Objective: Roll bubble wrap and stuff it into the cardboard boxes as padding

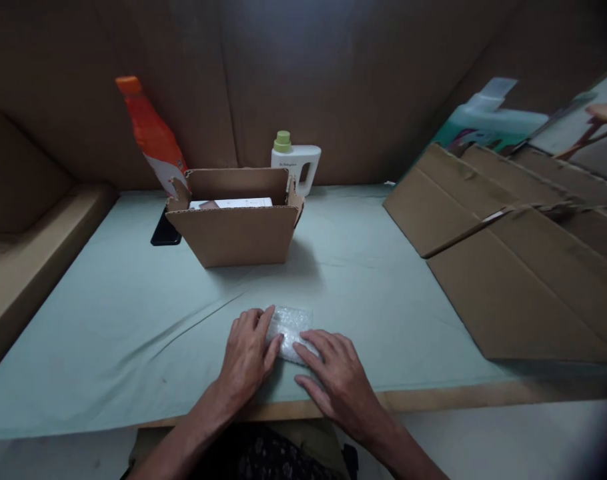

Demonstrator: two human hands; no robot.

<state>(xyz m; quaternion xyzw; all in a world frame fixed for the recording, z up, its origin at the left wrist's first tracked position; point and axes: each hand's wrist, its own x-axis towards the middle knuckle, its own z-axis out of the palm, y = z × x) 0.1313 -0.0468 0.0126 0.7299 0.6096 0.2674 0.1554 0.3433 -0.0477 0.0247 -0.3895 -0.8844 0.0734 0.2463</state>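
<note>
From the head view, my left hand (247,357) and right hand (336,383) lie flat, fingers spread, pressing a bubble-wrapped packet (291,328) on the near tabletop (108,320), gripping nothing. I judge wrapping is in hand; lifting it toward the open carton (236,230) farther back needs fingers curled under its edges.

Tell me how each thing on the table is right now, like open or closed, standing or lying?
Bubble-wrapped packet: lying flat, pressed under both hands.
Left hand: flat on the packet.
Right hand: flat, fingers on the packet.
Cardboard box: open, upright, something white inside.
White bottle: upright, green cap on.
Orange bottle: cap on; it looks tilted.
Black phone: lying flat.
Flattened cardboard: folded flat, stacked.
</note>
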